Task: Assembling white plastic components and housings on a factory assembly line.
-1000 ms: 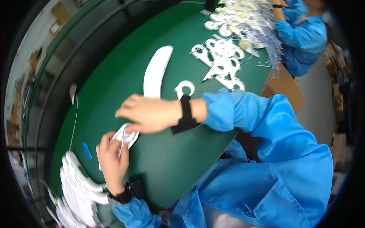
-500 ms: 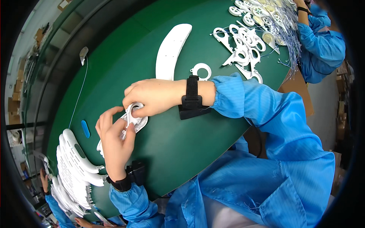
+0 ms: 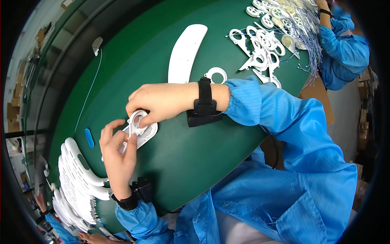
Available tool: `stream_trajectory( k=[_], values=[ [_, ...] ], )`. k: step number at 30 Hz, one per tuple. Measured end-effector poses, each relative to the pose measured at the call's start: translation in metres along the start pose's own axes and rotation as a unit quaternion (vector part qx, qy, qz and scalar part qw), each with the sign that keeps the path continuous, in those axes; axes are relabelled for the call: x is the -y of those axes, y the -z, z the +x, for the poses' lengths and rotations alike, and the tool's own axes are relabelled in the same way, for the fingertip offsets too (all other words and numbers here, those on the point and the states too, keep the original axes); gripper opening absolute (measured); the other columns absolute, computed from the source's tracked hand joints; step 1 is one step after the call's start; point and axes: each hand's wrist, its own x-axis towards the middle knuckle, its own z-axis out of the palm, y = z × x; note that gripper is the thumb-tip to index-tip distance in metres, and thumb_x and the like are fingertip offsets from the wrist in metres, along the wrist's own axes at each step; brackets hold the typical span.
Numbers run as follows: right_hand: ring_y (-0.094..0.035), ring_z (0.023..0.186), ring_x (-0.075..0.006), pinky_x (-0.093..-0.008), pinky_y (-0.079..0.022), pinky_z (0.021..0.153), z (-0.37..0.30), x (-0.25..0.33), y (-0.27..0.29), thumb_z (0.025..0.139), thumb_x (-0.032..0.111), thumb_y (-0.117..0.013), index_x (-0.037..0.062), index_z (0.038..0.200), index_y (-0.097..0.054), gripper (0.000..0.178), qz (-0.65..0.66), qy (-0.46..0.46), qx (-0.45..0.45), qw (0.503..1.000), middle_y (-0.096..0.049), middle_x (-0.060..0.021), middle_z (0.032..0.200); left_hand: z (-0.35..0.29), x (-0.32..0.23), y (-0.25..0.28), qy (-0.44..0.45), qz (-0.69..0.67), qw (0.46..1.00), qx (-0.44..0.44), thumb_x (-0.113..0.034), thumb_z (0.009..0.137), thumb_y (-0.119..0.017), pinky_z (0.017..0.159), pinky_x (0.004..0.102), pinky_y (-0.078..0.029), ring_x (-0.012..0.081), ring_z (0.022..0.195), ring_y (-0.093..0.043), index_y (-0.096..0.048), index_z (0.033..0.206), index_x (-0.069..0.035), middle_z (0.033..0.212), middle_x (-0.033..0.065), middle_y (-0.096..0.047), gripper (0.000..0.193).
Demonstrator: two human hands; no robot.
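At the green surface's (image 3: pixel 178 162) left, a white ring-ended bracket (image 3: pixel 131 122) lies against a perforated white shell (image 3: pixel 149 132), slanting lower-left to upper-right between both hands: left hand's (image 3: pixel 117 152) fingers grip its lower part, right hand's (image 3: pixel 156 101) its ring.

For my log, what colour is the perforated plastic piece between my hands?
White; the perforated piece shows best in the head view.

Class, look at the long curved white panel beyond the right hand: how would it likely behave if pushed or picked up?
The panel would probably slide rather than roll, since it lies flat on the table. It is likely stiff: its outline curves evenly, without creases. Its surface looks smooth, so it might feel slippery.
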Motion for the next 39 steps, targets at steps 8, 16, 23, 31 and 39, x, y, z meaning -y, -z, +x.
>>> stream_trajectory(
  k=[8,16,23,31,39],
  values=[
    [-0.061,0.067,-0.0271,-0.0371,-0.046,0.060,0.003,0.008,0.001,0.076,0.016,-0.070,-0.0006,0.083,-0.063,0.020,-0.004,0.018,-0.027,0.999,-0.061,-0.0126,0.071,-0.003,0.003,0.012,-0.051,0.053,0.997,-0.026,-0.010,0.082,-0.066,0.088,0.0380,-0.042,0.0288,0.101,-0.057,-0.056,0.072,0.004,0.110,0.0152,-0.062,0.020],
    [-0.055,0.056,-0.0230,-0.0359,-0.041,0.052,0.018,0.017,0.008,0.075,0.015,-0.071,-0.0007,0.076,-0.061,0.019,0.013,0.012,-0.014,1.000,-0.057,-0.0103,0.061,-0.003,0.005,0.023,-0.001,0.017,0.998,-0.066,-0.013,0.086,-0.065,0.086,0.0333,-0.042,0.0231,0.094,-0.056,-0.056,0.076,0.004,0.102,0.0120,-0.063,0.022],
    [-0.055,0.056,-0.0160,-0.0322,-0.040,0.052,0.013,0.004,0.003,0.075,0.013,-0.073,-0.0014,0.075,-0.059,0.020,0.131,-0.075,-0.080,0.985,-0.058,-0.0073,0.062,-0.052,-0.004,0.046,0.327,0.056,0.927,-0.174,-0.038,0.097,-0.052,0.045,0.0297,-0.034,0.0118,0.043,-0.040,-0.050,0.058,0.002,0.046,0.0020,-0.043,0.057],
    [-0.052,0.060,-0.0100,-0.0271,-0.041,0.055,0.010,0.004,0.007,0.078,0.014,-0.075,-0.0010,0.078,-0.059,0.022,0.147,-0.110,-0.044,0.982,-0.060,-0.0040,0.065,-0.049,-0.018,0.029,0.184,0.150,0.938,-0.253,-0.012,0.089,-0.063,0.050,0.0330,-0.037,0.0181,0.047,-0.044,-0.054,0.068,0.004,0.051,0.0060,-0.045,0.028],
    [-0.054,0.059,-0.0116,-0.0275,-0.043,0.056,0.002,-0.003,0.018,0.075,0.011,-0.075,-0.0007,0.080,-0.060,0.020,0.102,-0.081,0.041,0.991,-0.063,-0.0050,0.068,0.001,-0.005,0.003,-0.056,0.032,0.985,-0.158,-0.004,0.078,-0.065,0.085,0.0365,-0.043,0.0284,0.093,-0.056,-0.059,0.088,0.002,0.096,0.0144,-0.058,0.013]
  ],
)
